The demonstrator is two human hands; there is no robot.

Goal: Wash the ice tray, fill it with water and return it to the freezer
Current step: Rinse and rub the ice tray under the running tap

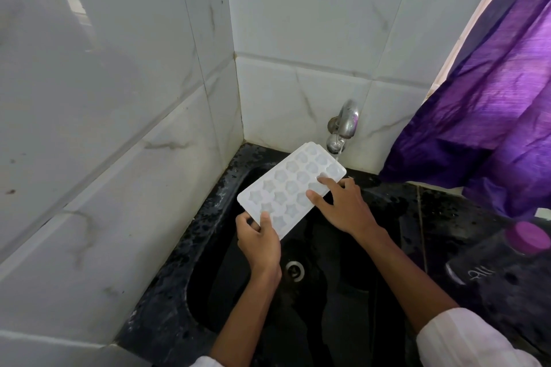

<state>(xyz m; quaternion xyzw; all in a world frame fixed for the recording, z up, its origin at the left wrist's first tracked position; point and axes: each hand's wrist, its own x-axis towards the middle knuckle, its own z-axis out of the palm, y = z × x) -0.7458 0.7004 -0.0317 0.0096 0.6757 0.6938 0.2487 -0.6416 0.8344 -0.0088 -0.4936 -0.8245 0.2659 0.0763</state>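
Tray (286, 188) held over sink (208, 247), far corner just below tap (343, 125).
L hand (259, 244) grips near corner, thumb on top, fingers curled under; R hand (343, 205) spread wide, straight fingertips pressing tray's right edge. Tray: white translucent plastic, star-shaped cells. Sink: black, glossy, wet, w/ steel drain (295, 270) beside L wrist. Tap chrome, set in marbled white tile (119, 98). Purple curtain (492, 113) (creased, shiny) hangs close right of tap. Dark bottle (507, 271) w/ purple cap right of R forearm.
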